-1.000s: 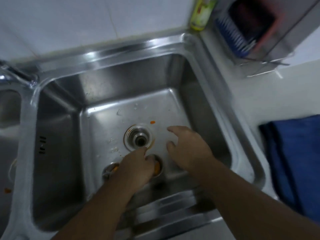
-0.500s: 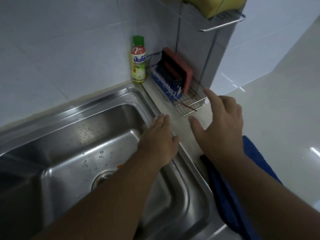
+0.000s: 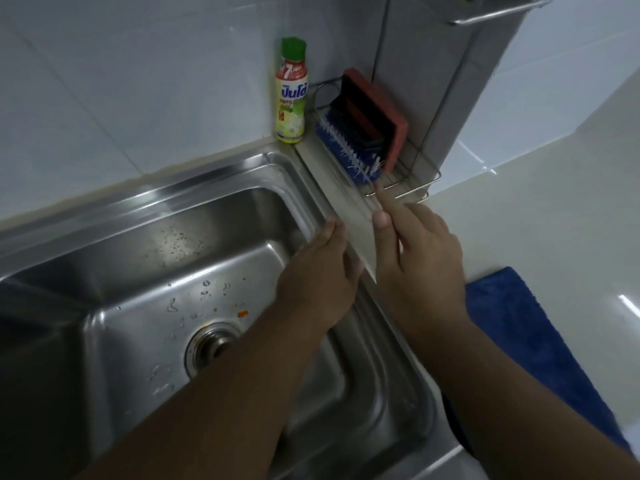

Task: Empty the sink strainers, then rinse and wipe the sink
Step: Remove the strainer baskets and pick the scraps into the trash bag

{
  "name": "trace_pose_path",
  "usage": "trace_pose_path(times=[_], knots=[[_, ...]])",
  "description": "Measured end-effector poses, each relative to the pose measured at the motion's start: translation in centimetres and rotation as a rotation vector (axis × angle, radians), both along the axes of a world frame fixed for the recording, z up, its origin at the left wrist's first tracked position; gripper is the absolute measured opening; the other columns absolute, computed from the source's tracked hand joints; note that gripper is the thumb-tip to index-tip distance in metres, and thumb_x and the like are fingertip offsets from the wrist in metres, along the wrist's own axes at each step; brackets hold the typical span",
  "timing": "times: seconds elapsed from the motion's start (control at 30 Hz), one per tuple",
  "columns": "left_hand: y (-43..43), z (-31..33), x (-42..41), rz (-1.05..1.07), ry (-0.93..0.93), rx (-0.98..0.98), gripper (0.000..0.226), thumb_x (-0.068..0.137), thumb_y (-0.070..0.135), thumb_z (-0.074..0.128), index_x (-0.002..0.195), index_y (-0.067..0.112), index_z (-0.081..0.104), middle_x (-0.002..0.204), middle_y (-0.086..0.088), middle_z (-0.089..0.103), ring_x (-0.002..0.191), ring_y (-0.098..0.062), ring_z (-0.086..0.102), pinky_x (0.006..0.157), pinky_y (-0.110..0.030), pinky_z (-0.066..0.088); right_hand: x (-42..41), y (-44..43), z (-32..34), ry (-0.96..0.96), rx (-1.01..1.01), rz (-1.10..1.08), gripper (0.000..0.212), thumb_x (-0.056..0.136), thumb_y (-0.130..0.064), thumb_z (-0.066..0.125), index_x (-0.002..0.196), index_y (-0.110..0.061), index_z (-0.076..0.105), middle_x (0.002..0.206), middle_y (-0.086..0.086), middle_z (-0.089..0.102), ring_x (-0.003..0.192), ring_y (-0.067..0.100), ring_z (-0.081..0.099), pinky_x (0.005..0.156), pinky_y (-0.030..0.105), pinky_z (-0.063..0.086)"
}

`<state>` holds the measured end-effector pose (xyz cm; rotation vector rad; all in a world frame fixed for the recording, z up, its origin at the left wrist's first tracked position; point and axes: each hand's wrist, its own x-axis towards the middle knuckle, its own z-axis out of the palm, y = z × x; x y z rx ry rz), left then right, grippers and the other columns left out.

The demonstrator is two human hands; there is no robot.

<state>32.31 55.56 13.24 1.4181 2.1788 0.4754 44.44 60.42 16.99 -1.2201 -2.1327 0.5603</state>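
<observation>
A steel sink [image 3: 166, 237] fills the left half of the view, with its open drain [image 3: 211, 344] near the middle and small orange scraps and water drops on the basin floor. My left hand [image 3: 318, 275] hovers flat over the sink's right rim, fingers together and pointing away, with nothing visible in it. Over the counter strip beside the sink, my right hand [image 3: 415, 258] has its fingers apart. Its index finger stretches toward a wire rack [image 3: 405, 181] that holds a red sponge [image 3: 377, 116] and a blue brush [image 3: 346, 150]. No strainer is in view.
A dish soap bottle [image 3: 292, 95] with a green cap stands at the back corner against the tiled wall. A blue cloth [image 3: 519, 320] lies on the white counter at the right. Another metal shelf [image 3: 498, 10] hangs at the top right.
The view swung from the drain up to the sink's back right corner. Both hands left the basin floor and rose to the right rim; the right hand has closed in on the wire rack.
</observation>
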Motion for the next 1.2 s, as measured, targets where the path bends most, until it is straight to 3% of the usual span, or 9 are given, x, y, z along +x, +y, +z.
trace_pose_path(times=[0.07,0.17,0.27,0.33,0.43,0.6,0.9,1.07,1.2], knots=[[-3.4,-0.7,-0.6,0.152,-0.023,0.149,0.055,0.105,0.037,0.049,0.157,0.022,0.037,0.162,0.001,0.040,0.146,-0.019,0.042,0.119,-0.038,0.037,0.6,-3.4,-0.3,0.085,0.031,0.079,0.041,0.106,-0.036,0.044,0.136,-0.020,0.065,0.116,-0.001,0.072,0.107,0.016,0.062,0.090,0.039,0.048],[-10.1,-3.2,-2.5,0.352,-0.065,0.119,0.043,0.101,0.018,0.059,0.143,0.015,0.057,0.148,-0.004,0.057,0.138,-0.022,0.052,0.117,-0.029,0.034,-0.6,-7.4,-1.9,0.108,-0.038,0.264,0.021,0.101,-0.027,0.060,0.113,-0.020,0.076,0.099,-0.008,0.073,0.092,0.002,0.060,0.087,0.014,0.045],[-15.8,-5.9,-4.6,0.466,-0.154,-0.084,0.037,0.096,0.010,0.063,0.132,0.019,0.066,0.135,-0.001,0.065,0.127,-0.020,0.060,0.105,-0.019,0.039,-4.4,-9.1,-4.3,-0.115,-0.348,0.419,0.022,0.103,-0.032,0.057,0.103,-0.023,0.076,0.086,-0.013,0.069,0.085,0.010,0.062,0.078,0.028,0.049],[-18.2,-7.4,-5.8,0.470,-0.196,-0.248,0.042,0.091,0.010,0.066,0.132,0.021,0.065,0.131,-0.003,0.068,0.117,-0.022,0.064,0.098,-0.022,0.046,-6.9,-9.4,-6.5,-0.327,-0.559,0.511,0.031,0.106,-0.039,0.047,0.113,-0.023,0.074,0.099,-0.010,0.073,0.097,0.015,0.065,0.087,0.032,0.051],[-20.0,-9.3,-6.4,0.490,-0.299,-0.402,0.038,0.084,0.021,0.076,0.120,0.023,0.065,0.118,0.000,0.069,0.097,-0.020,0.067,0.085,-0.034,0.058,-9.2,-9.4,-10.1,-0.548,-0.665,0.586,0.033,0.107,-0.038,0.046,0.114,-0.020,0.072,0.116,0.001,0.071,0.107,0.022,0.064,0.096,0.037,0.051],[-21.1,-11.8,-6.8,0.529,-0.205,-0.491,0.025,0.086,0.019,0.077,0.109,0.017,0.067,0.108,-0.003,0.068,0.098,-0.021,0.066,0.088,-0.037,0.059,-10.6,-11.2,-15.1,-0.726,-0.762,0.614,0.027,0.104,-0.037,0.052,0.106,-0.019,0.073,0.107,0.001,0.070,0.095,0.018,0.063,0.083,0.035,0.051],[-21.1,-10.8,-7.0,0.444,-0.130,-0.388,0.015,0.095,0.012,0.068,0.109,0.013,0.074,0.110,-0.008,0.072,0.101,-0.022,0.067,0.094,-0.033,0.056,-9.8,-13.0,-14.6,-0.726,-0.690,0.756,0.028,0.098,-0.035,0.066,0.120,-0.019,0.072,0.115,0.000,0.070,0.103,0.016,0.063,0.087,0.026,0.045],[-21.7,-4.8,-7.6,0.435,-0.091,-0.075,0.018,0.093,0.008,0.067,0.103,0.018,0.078,0.103,-0.004,0.077,0.094,-0.019,0.070,0.089,-0.039,0.060,-9.9,-13.3,-10.5,-0.521,-0.502,0.726,0.008,0.095,-0.024,0.070,0.096,-0.020,0.076,0.093,0.001,0.073,0.086,0.018,0.065,0.076,0.027,0.050],[-23.2,0.3,-7.0,0.544,-0.049,0.186,0.023,0.093,0.017,0.072,0.115,0.025,0.075,0.109,0.007,0.074,0.096,-0.007,0.066,0.090,-0.029,0.057,-9.4,-13.5,-5.5,-0.247,-0.519,0.582,0.012,0.092,-0.024,0.074,0.080,-0.026,0.072,0.078,-0.006,0.072,0.072,0.013,0.069,0.066,0.022,0.053]])
